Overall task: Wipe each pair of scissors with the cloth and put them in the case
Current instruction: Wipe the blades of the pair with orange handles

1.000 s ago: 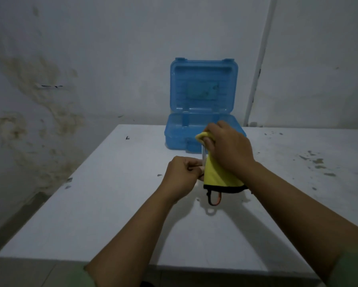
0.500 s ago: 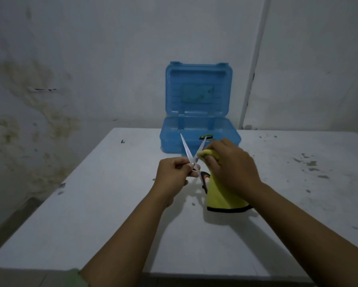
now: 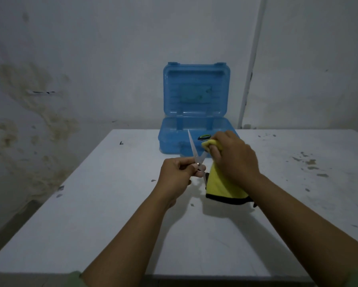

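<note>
Head view: over the table (image 3: pixel 112 224), the left hand (image 3: pixel 177 177) pinches the open scissors (image 3: pixel 195 155) at their pivot, the safest hold on thin, stiff, sharp steel. The right hand (image 3: pixel 234 160) clamps the soft cloth (image 3: pixel 221 186) around 1 blade. Beyond, the case (image 3: pixel 194 100) stands open.

Shiny metal scissors (image 3: pixel 192 148), seemingly soft cloth (image 3: pixel 221 185)

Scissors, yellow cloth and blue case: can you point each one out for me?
scissors (image 3: pixel 191 145), head view, on the bare left blade.
yellow cloth (image 3: pixel 219 184), head view, on the hanging part above its black hem.
blue case (image 3: pixel 195 90), head view, on the raised lid's inside.
</note>
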